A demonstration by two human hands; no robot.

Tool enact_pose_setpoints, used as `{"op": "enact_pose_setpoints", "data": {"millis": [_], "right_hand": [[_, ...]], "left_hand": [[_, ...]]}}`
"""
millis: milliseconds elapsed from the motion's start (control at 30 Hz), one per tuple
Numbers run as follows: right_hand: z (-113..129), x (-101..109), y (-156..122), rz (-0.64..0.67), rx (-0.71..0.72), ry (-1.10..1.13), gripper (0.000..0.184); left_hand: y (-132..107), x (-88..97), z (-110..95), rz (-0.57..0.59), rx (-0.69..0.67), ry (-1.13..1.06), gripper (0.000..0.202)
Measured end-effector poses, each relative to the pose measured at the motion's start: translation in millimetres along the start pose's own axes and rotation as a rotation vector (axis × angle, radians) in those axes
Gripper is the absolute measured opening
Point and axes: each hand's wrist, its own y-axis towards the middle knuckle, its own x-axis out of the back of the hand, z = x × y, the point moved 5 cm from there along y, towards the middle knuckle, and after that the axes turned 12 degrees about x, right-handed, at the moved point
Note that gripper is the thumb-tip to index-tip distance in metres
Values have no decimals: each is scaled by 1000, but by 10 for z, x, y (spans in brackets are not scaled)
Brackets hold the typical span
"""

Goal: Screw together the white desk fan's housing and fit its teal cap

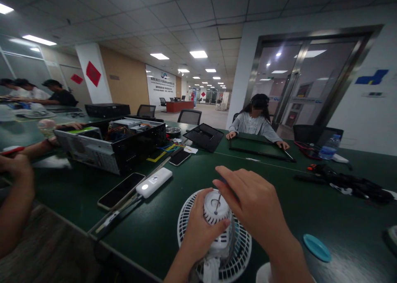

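Note:
A small white fan (221,238) lies grille-down on the green table, with its rounded motor housing facing up. My left hand (198,229) is wrapped around that housing, thumb on the near side and fingers on the far side. Above it, my right hand (256,196) pinches a screwdriver (218,202), whose thin metal shaft points down. Its tip meets the back of the housing around a small dark hole; whether a screw sits there cannot be made out. Most of the screwdriver's handle is hidden by my fingers. The fan's grille (246,256) spreads beneath both hands.
Left of the fan are a white power bank (155,182) with a cable, a phone (120,190) and an opened computer case (114,146). A blue disc (316,247) lies right. A person opposite holds a black frame (260,155); another person's arm (17,192) reaches in from the left.

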Motion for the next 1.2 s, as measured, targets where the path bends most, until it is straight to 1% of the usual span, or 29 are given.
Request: {"op": "enact_pose_setpoints", "data": {"millis": [67,133,167,233,300,333,400,500,567,633,700,767,833,933,1000,1067,1133,1200], "right_hand": [[6,20,0,11,1,138,27],[17,36,0,-10,7,274,28],[23,41,1,-29,12,307,27],[24,42,5,-77,9,269,21],[17,32,9,-113,-4,155,18],[12,21,11,-115,-13,105,21],[-3,-11,11,-76,-36,68,25],[-26,-47,1,0,-70,153,31],[-24,-48,-4,-2,-69,249,33],[-15,-45,-3,-28,-62,307,29],[-11,-46,2,-46,-66,271,19],[-11,-49,5,-41,-80,196,16],[-14,-54,5,-15,-96,197,21],[0,-47,5,4,-84,343,31],[15,-36,8,-19,-61,421,34],[16,-35,13,-64,-59,407,27],[1,-56,14,-91,-80,337,19],[-24,-93,9,-76,-119,292,21]], "left_hand": [[-5,-6,-2,10,2,-10,61],[-8,-12,-6,14,0,-23,62],[-7,-14,-5,13,0,-24,62],[-1,-17,0,7,-4,-9,61],[5,-16,5,0,-16,6,61],[7,-14,5,0,-25,6,61],[7,-10,3,5,-39,-3,61],[1,-4,-1,13,-37,-5,61],[-4,-3,-5,16,-32,-2,62],[-7,-4,-12,15,-39,-6,61],[-8,-3,-20,9,-53,-6,59],[-8,-1,-28,1,-65,-4,58],[-7,-1,-28,2,-58,-8,57],[-6,-5,-19,10,-35,-21,60],[-7,-7,-18,12,-40,-28,60],[-8,-9,-17,11,-54,-30,59],[-5,-9,-13,10,-53,-28,58],[-3,-6,-10,11,-40,-23,58]]}}
